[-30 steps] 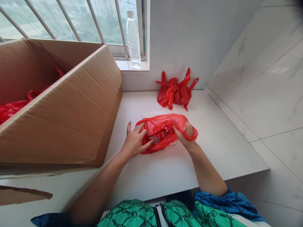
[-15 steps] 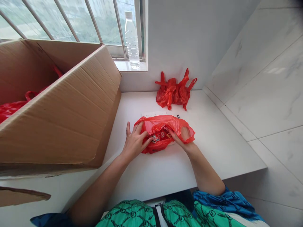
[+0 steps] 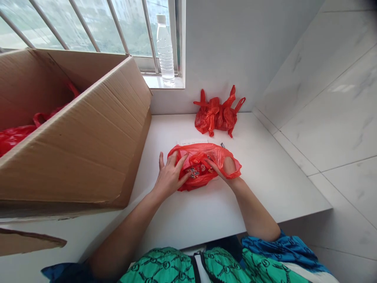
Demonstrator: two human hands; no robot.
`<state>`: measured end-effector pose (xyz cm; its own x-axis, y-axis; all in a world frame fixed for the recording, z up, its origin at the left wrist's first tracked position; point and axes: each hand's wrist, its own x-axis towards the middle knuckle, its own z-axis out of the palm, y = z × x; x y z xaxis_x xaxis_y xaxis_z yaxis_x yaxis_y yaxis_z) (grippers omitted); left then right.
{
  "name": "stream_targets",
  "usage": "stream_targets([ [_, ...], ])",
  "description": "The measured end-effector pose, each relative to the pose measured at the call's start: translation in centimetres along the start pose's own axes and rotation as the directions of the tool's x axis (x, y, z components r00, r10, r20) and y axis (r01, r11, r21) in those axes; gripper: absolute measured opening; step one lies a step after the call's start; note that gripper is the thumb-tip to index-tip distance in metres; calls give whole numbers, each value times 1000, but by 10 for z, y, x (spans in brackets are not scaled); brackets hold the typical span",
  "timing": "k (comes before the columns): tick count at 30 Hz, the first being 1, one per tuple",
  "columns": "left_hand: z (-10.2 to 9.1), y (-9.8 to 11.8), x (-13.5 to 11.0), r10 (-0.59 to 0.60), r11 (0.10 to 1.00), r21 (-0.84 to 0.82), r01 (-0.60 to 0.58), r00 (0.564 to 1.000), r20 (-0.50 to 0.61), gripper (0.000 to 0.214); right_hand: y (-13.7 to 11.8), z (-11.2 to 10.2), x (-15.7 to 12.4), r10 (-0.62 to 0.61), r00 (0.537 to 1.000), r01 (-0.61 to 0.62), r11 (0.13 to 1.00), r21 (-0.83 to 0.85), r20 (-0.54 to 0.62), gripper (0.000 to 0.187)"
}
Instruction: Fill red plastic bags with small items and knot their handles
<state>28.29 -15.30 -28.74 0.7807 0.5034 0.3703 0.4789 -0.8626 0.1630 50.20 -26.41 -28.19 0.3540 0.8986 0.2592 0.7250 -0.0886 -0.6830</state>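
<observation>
A red plastic bag (image 3: 203, 157) lies on the white counter (image 3: 265, 173) in front of me, with a red printed packet (image 3: 196, 171) showing inside it. My left hand (image 3: 171, 177) rests on the bag's left side, fingers spread and pressing the plastic. My right hand (image 3: 225, 171) is pushed through the bag's handle loop, its fingers pinching the plastic over the packet. A white paper (image 3: 191, 142) lies partly under the bag.
A large open cardboard box (image 3: 88, 133) holding red bags (image 3: 14, 135) fills the left side. Two tied red bags (image 3: 218, 114) sit by the back wall. A clear water bottle (image 3: 165, 49) stands on the windowsill. A small dark object (image 3: 222, 145) lies behind the bag.
The bag has been gathered slightly to the left. My left fingers have moved further onto it and my right fingers have shifted inward over the packet.
</observation>
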Motion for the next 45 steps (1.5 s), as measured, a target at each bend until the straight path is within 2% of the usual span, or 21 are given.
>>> stream_targets([
  [3,-1,0,0,-3,1000,6,3,1000,-3,61,-7,-2,2,108,994,-112,970,214,30,37],
  [5,-5,2,2,-9,1000,-28,8,1000,-25,59,-15,-3,3,97,989,-127,946,299,114,33],
  [7,-12,6,3,-15,995,-100,9,998,-59,51,-23,-3,3,30,965,-134,912,388,261,30],
  [9,-19,11,4,-13,982,-191,-6,995,-98,38,-30,-2,3,-78,909,-139,870,473,410,34],
  [11,-26,17,4,-13,959,-282,-21,993,-119,26,-36,0,2,-150,862,-136,852,506,484,36],
  [12,-27,19,4,-20,946,-324,-21,992,-122,22,-38,0,1,-164,853,-126,856,501,495,36],
  [15,-29,23,3,-96,893,-449,37,989,-109,17,-42,1,-1,-177,855,-111,856,506,487,34],
  [18,-28,23,4,-214,827,-551,108,968,-131,18,-43,0,-1,-170,865,-154,806,571,472,36],
  [21,-28,21,4,-253,803,-587,107,952,-173,18,-41,-1,0,-122,871,-210,784,585,476,37],
  [23,-29,21,4,-235,809,-582,83,953,-190,18,-40,-3,1,-108,867,-233,776,586,487,38],
  [27,-31,20,4,-121,849,-528,-32,960,-253,16,-41,-4,0,-171,840,-216,766,606,515,32],
  [30,-31,18,4,-34,865,-487,-122,954,-299,19,-45,-2,-1,-186,853,-209,733,647,487,32],
  [33,-31,16,4,-58,858,-504,-95,958,-280,22,-48,1,-2,-130,876,-280,645,711,464,29],
  [37,-29,14,3,-102,870,-492,1,979,-178,18,-49,4,-2,-2,891,-398,476,784,454,34],
  [39,-27,14,3,-92,885,-465,1,981,-173,18,-49,4,-2,30,891,-419,442,793,453,33],
  [42,-26,13,3,-54,896,-443,-35,981,-186,19,-48,3,-1,18,889,-411,468,782,457,28],
  [45,-27,13,3,15,902,-425,-77,989,-147,20,-48,1,-1,-2,898,-365,556,747,440,30],
])
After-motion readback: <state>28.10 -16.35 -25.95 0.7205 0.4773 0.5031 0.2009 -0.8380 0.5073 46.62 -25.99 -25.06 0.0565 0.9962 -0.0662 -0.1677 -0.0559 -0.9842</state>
